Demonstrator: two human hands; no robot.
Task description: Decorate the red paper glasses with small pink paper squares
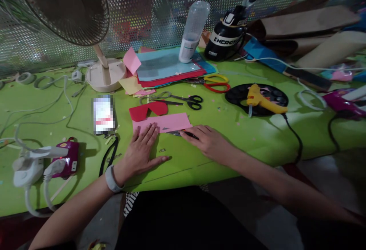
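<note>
The left hand (144, 147) lies flat, fingers spread, its fingertips pressing on the left part of a pink paper strip (173, 122) on the green tabletop (183, 158). The right hand (210, 143) grasps a dark tool (189, 134) with a touch of orange, its blade pointing left along the strip's lower edge; it looks like a cutter or scissors, though the fingers hide much of it.

Just beyond the strip is a cut red paper piece (139, 111), and behind that lie black-handled scissors (195, 101). Farther back, scissors with yellow and red handles (216, 86) rest beside stacked colored sheets (160, 65), on which a clear bottle (188, 46) stands.

To the right, a yellow glue gun (264, 101) lies across a black palette (237, 95). To the left are a lit phone (103, 114) and, behind it, a fan (105, 76).
</note>
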